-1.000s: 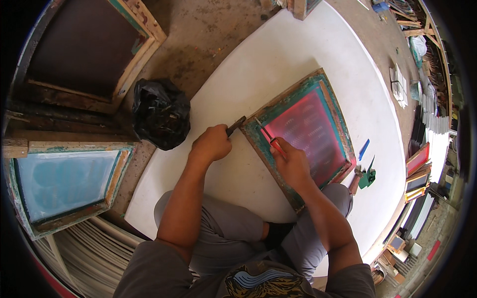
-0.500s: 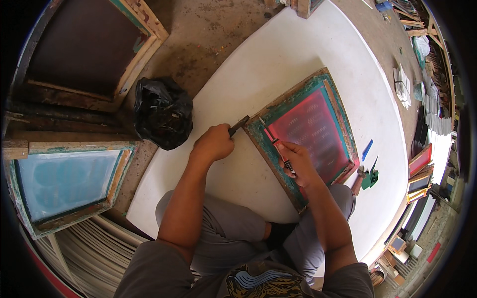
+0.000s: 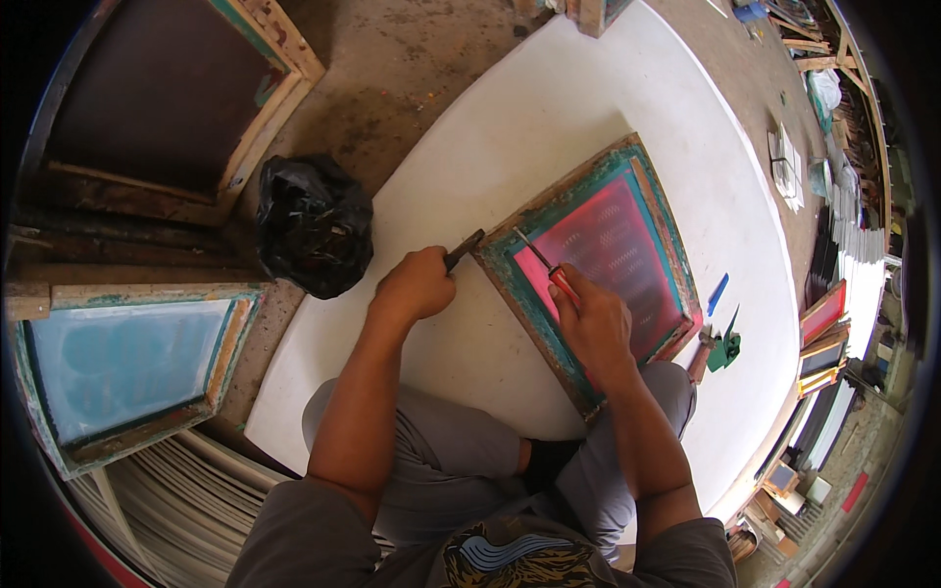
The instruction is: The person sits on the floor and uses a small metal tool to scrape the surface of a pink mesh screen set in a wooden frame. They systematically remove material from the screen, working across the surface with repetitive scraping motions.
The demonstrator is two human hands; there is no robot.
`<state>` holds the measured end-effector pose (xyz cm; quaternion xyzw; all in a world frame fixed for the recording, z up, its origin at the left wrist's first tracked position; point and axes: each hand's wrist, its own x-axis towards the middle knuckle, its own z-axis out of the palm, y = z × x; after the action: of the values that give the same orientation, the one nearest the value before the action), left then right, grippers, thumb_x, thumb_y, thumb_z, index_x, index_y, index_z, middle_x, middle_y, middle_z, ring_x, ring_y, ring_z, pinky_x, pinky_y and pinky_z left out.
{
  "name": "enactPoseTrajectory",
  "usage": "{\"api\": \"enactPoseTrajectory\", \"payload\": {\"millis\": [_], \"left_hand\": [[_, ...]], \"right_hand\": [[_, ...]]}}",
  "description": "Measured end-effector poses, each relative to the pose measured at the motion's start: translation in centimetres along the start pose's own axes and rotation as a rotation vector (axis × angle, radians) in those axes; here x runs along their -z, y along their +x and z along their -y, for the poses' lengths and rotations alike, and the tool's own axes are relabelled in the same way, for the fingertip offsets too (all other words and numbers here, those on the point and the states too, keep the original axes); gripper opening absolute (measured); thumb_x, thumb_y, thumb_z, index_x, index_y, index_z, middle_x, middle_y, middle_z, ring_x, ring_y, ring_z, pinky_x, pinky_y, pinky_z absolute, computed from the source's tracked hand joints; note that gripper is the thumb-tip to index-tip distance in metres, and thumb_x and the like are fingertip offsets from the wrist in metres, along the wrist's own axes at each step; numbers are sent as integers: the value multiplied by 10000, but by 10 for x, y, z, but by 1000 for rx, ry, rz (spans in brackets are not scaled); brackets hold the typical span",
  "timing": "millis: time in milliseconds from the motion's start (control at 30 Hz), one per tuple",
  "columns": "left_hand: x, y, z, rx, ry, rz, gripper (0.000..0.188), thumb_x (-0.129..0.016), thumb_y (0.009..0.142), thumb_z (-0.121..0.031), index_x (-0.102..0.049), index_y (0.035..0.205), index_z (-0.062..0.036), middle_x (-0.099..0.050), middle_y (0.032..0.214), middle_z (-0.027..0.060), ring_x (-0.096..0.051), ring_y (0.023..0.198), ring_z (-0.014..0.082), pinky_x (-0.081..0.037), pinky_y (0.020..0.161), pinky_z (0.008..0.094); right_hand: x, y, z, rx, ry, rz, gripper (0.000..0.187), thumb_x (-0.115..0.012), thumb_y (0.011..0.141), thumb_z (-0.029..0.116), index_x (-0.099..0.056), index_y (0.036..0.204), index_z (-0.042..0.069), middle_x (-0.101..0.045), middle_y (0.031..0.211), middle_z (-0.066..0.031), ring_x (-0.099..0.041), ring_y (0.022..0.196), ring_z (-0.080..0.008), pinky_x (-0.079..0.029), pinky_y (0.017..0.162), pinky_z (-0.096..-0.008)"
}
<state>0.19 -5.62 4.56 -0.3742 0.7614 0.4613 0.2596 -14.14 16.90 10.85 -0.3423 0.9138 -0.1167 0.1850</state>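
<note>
A screen-printing frame (image 3: 549, 328) lies tilted across the white board, its worn wood stained green around a pink mesh (image 3: 588, 245). My right hand (image 3: 596, 328) is closed on a red-handled screwdriver (image 3: 540, 257). The screwdriver's thin shaft slants over the mesh, with its tip close to the frame's upper left corner. Left of that corner, my left hand (image 3: 417, 284) grips a dark metal hand tool (image 3: 465, 249). Its end reaches to the frame's edge; my fingers hide the rest, and whether it touches the wood is hard to tell.
A black plastic bag (image 3: 312, 225) stands left of the white board (image 3: 441, 367). Right of the frame lie a blue strip-shaped object (image 3: 718, 293), a green piece (image 3: 724, 350) and a wooden-handled tool (image 3: 700, 361). Other screen frames (image 3: 137, 451) lean at the left.
My right hand has shifted its grip on the screwdriver, turning more palm-down and moving slightly right. My left hand still holds the dark tool by the corner.
</note>
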Motion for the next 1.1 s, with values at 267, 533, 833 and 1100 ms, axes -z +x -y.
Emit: {"api": "enactPoseTrajectory", "payload": {"millis": [267,533,833,1100], "left_hand": [[-1,0,0,14,-8,2,327,-623,945,-182,-704,1227,-40,-757,1195,221,-725,1129,418,-562,968,521],[1,-1,-2,14,1,4,315,-625,941,-178,-702,1209,-32,-754,1195,229,-725,1131,420,-561,971,529],[2,-6,-4,22,4,-5,307,-618,941,-171,-704,1200,-32,-755,1195,226,-723,1137,421,-561,974,530],[2,-5,-8,24,41,-24,320,-608,944,-168,-704,1222,-40,-754,1212,214,-717,1150,415,-559,982,524]], "right_hand": [[0,2,1,32,34,-23,358,-691,1011,332,-733,1313,145,-768,946,-218,-748,873,-429,-569,778,-517],[0,3,8,8,-93,3,340,-674,1017,350,-708,1312,186,-758,942,-194,-746,850,-427,-575,750,-522],[11,6,46,-58,-402,139,328,-647,1018,306,-634,1311,160,-750,938,-181,-755,791,-429,-584,667,-555],[15,23,39,39,-372,172,295,-656,1027,299,-699,1232,90,-741,819,-205,-748,751,-429,-592,673,-550]]}}
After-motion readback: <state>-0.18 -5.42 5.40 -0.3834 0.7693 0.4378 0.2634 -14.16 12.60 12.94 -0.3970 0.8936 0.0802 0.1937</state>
